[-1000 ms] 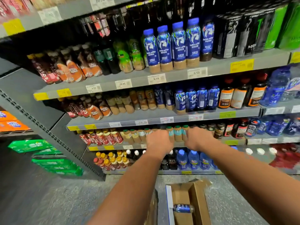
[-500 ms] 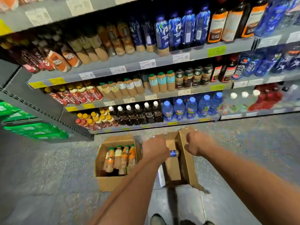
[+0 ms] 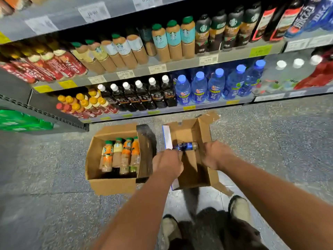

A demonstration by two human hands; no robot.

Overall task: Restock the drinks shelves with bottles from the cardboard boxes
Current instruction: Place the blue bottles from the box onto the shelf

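Left hand [image 3: 167, 166], right hand [image 3: 216, 156] nearer blue bottle [image 3: 185, 146]

A grey speckled floor [image 3: 270, 141] filled the lower half of the view, from 3 o'clock round to 9 o'clock, with a paler, smoother patch [image 3: 212, 197] near 6 o'clock. Grey metal shelving [image 3: 182, 65] ran across the top from 10 to 2 o'clock, its tiers dark at the back, its front edges bearing white and yellow price tags [image 3: 67, 84]. At 9 o'clock its dark end panel [image 3: 12, 83] carried a perforated strip [image 3: 45, 112], with green packs [image 3: 19, 121] just beyond.
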